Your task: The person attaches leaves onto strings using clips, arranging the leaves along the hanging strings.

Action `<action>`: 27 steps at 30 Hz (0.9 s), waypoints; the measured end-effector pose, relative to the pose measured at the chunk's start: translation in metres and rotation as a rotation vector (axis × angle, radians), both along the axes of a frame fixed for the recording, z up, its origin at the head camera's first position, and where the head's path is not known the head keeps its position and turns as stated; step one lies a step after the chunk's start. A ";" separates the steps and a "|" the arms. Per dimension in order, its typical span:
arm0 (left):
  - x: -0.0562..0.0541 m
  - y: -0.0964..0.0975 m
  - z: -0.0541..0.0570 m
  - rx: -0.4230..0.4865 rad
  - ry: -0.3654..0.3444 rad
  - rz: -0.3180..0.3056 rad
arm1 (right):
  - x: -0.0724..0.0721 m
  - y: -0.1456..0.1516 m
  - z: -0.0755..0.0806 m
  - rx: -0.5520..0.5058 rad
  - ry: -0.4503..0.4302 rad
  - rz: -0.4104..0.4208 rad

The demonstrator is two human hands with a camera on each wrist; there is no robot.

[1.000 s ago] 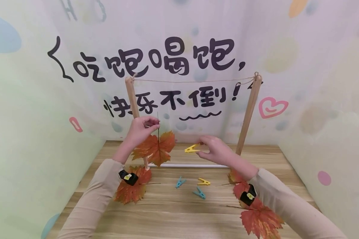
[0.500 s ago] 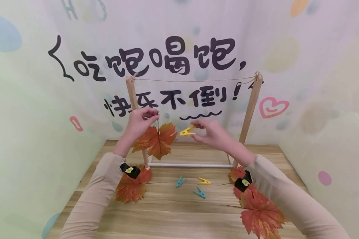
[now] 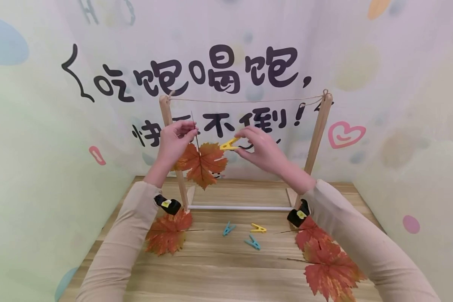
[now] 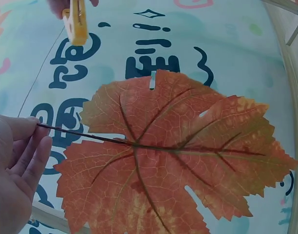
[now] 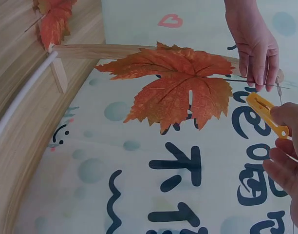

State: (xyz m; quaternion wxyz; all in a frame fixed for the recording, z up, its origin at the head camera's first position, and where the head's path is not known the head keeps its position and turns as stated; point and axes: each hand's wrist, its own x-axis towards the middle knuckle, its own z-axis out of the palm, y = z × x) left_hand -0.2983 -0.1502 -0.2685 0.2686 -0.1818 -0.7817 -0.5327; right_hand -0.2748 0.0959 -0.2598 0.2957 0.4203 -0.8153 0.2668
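My left hand [image 3: 176, 140] pinches the thin dark stem of an orange-red maple leaf [image 3: 203, 164], which hangs below the fingers. The same leaf [image 4: 168, 156] fills much of the left wrist view. To its right, my right hand [image 3: 262, 149] pinches a yellow clothespin [image 3: 229, 144] by its handle end, with the nose toward the leaf. In the right wrist view the clothespin [image 5: 266, 114] is close to the stem and the left fingertips. Above both hands a thin string [image 3: 241, 101] runs between two wooden posts [image 3: 318, 134]; the stem's tip stands just under it.
On the wooden table [image 3: 211, 272] lie two blue clothespins [image 3: 253, 242] and another yellow clothespin [image 3: 258, 228]. One leaf [image 3: 167, 235] lies at the left, and several overlapping leaves [image 3: 330, 268] lie at the right, partly under the sleeve. A white rod [image 3: 241, 208] joins the posts at the bottom.
Both hands have risen toward the string, carrying the leaf and the yellow clothespin. The right hand has also moved left, bringing the clothespin nearer the leaf.
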 end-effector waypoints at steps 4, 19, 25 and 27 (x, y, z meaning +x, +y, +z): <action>-0.002 0.003 0.006 0.048 -0.007 0.027 | -0.004 -0.006 0.010 -0.020 0.023 -0.028; -0.003 0.012 0.020 0.123 -0.057 0.046 | -0.012 -0.030 0.048 -0.117 -0.035 -0.040; -0.020 0.011 0.016 0.116 -0.053 0.057 | -0.015 -0.039 0.057 -0.140 -0.029 -0.065; -0.021 0.013 0.017 0.110 -0.050 0.062 | -0.017 -0.041 0.061 -0.141 -0.043 -0.080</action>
